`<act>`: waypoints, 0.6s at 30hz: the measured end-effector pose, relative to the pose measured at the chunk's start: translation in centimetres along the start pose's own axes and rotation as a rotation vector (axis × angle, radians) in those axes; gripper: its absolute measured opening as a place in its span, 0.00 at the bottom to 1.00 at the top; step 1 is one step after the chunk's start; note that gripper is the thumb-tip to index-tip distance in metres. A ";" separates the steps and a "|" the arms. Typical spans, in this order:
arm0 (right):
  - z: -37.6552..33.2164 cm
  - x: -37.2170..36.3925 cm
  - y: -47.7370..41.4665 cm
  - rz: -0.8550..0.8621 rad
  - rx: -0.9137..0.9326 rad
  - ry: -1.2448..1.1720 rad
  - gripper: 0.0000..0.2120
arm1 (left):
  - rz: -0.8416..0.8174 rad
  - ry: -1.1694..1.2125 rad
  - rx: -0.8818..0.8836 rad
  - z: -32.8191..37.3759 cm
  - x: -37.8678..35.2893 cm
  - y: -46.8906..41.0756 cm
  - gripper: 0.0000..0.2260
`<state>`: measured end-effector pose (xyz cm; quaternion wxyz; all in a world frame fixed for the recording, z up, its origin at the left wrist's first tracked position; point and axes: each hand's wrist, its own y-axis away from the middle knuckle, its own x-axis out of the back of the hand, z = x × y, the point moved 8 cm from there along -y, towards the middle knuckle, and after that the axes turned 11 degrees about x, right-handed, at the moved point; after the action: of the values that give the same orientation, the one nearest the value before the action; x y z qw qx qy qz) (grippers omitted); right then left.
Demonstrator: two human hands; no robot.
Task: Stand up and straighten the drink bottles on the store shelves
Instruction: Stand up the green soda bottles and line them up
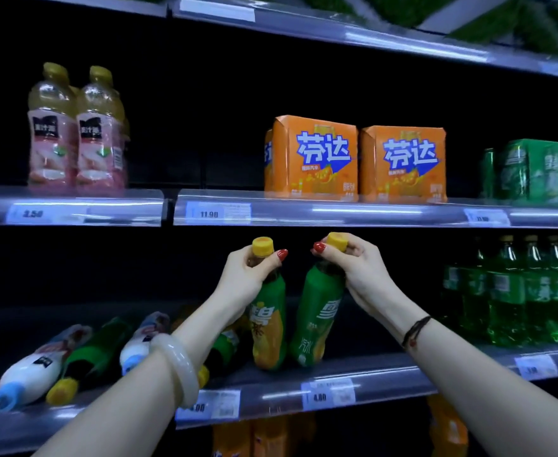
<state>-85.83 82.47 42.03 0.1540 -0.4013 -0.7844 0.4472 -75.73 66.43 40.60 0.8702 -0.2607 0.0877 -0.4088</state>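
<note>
Now each hand (249, 275) (358, 270) grips a bottle (268, 328) (317, 321) neck (yellow-capped).

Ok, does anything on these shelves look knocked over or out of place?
Yes. On the lower shelf, a white bottle, a green bottle and a second white bottle lie on their sides, caps toward the aisle. The right hand grips a tilted bottle.

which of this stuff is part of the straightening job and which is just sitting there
Job: left bottle in left hand; right bottle in right hand; toppled bottles beside them.
Just there: orange cartons, pink juice bottles, upright green bottles.
</note>
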 end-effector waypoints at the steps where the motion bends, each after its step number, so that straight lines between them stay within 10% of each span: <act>1: 0.3 0.1 -0.3 0.002 0.006 -0.001 0.02 | 0.009 0.011 0.007 -0.4 -0.2 -0.3 0.09; 18: 12.3 1.1 0.1 -0.137 -0.404 0.093 0.22 | 0.084 0.205 0.386 -8.4 -3.0 -3.7 0.21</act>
<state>-93.82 76.23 35.05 0.1366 -0.3902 -0.8754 0.2505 -83.22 63.49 35.20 0.9066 -0.0426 0.1067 -0.4060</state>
